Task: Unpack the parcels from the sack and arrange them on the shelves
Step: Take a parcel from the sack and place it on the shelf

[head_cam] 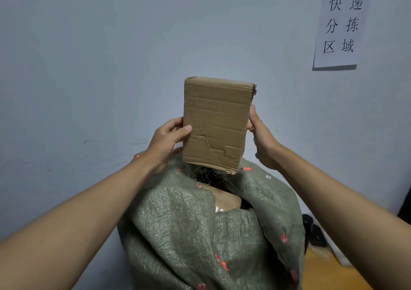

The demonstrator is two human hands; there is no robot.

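A brown cardboard parcel point(216, 124), creased and torn on its front, is held upright in the air above the open mouth of a green woven sack point(182, 229). My left hand point(165, 141) grips its left edge with the thumb on the front face. My right hand point(260, 134) grips its right edge, fingers behind the box. Inside the sack's mouth another brown parcel point(226, 201) with tape shows partly; the rest of the sack's contents are hidden.
A pale wall point(89, 67) stands right behind the sack. A white paper sign point(340, 27) with printed characters hangs on it at the upper right. Dark shoes point(314, 230) lie on the wooden floor point(327, 274) at the right of the sack.
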